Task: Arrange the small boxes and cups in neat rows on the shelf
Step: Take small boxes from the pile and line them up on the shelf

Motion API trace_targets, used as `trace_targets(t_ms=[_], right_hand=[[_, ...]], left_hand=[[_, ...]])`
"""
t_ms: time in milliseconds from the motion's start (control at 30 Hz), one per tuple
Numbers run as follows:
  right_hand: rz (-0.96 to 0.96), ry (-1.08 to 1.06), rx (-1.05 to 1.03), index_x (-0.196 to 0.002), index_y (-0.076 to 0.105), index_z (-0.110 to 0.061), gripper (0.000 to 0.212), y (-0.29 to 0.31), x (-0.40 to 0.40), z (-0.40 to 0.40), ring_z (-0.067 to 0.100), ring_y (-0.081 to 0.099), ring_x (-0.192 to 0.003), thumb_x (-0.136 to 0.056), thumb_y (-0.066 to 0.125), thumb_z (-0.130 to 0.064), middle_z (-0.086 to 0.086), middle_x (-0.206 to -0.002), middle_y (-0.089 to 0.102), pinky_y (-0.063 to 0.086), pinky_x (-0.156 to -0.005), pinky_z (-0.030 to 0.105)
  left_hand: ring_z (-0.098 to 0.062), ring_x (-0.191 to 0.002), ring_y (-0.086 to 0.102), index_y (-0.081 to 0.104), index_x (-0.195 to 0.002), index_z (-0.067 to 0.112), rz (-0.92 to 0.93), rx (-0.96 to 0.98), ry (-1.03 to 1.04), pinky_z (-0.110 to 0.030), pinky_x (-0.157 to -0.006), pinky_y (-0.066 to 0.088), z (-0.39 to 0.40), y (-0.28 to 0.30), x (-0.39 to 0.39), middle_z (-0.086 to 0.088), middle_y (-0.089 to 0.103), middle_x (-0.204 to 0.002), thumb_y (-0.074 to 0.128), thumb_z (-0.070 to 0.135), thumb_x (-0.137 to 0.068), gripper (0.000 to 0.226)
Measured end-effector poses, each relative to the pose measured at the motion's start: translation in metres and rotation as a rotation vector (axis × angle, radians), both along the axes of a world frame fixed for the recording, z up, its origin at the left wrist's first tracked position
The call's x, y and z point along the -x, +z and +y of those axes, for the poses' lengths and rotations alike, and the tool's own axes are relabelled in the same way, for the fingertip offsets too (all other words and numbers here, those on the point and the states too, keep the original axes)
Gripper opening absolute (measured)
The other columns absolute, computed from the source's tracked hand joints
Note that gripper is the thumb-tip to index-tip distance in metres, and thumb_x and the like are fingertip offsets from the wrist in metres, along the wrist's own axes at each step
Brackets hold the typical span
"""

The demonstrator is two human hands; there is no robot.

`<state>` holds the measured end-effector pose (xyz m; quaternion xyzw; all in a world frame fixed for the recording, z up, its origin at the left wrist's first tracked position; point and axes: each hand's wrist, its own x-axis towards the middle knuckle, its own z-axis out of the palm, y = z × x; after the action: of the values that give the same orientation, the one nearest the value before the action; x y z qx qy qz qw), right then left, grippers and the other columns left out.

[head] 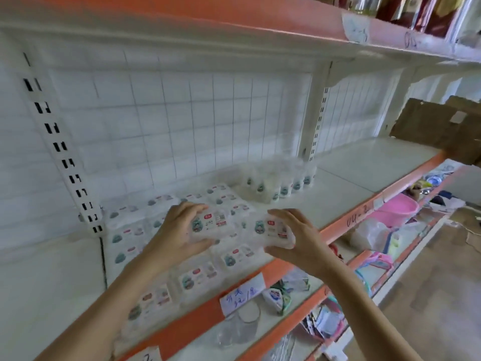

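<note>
As each hand grips a box | left hand (pixel 179 230) | right hand (pixel 294 238) | shelf (pixel 364 178) rightward bare

Motion blur smears the cups (pixel 279 185) and box labels (pixel 212 221).

A torn brown cardboard box (pixel 440 128) sits at the right end of the shelving. On the lower level lie a pink plastic basin (pixel 398 209) and clear plastic cups (pixel 238 329). A handwritten paper price label (pixel 242 293) hangs on the orange shelf edge (pixel 205 312).

Boxes (pixel 187 277) lie left of seemingly clustered cups (pixel 279 182).
</note>
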<state>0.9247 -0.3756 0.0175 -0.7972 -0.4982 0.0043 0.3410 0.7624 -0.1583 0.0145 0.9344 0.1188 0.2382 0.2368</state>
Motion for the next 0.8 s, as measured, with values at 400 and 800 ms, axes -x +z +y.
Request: trace_targets(t_ms=[400, 800], right_hand=[[-0.141, 0.323, 0.125, -0.138, 0.036, -0.025, 0.070, 0.023, -0.132, 0.161, 0.020, 0.030, -0.125, -0.078, 0.071, -0.032, -0.001, -0.137, 0.037, 0.028, -0.103, 0.029], [-0.012, 0.485, 0.277, -0.140, 0.033, -0.015, 0.064, -0.017, -0.159, 0.246, 0.021, 0.037, -0.124, -0.084, 0.064, -0.018, 0.005, -0.141, 0.026, 0.036, -0.096, 0.023]], left_hand=[[-0.012, -0.127, 0.032, 0.036, -0.138, 0.018, 0.115, -0.037, 0.396, -0.024, -0.104, 0.028, 0.071, 0.008, -0.082, 0.005, 0.041, -0.137, 0.068, 0.040, -0.078, 0.071], [-0.012, -0.119, 0.044, 0.043, -0.131, 0.017, 0.262, -0.104, 0.636, -0.020, -0.092, 0.034, 0.090, -0.020, -0.114, 0.004, 0.033, -0.140, 0.064, 0.035, -0.083, 0.055]])
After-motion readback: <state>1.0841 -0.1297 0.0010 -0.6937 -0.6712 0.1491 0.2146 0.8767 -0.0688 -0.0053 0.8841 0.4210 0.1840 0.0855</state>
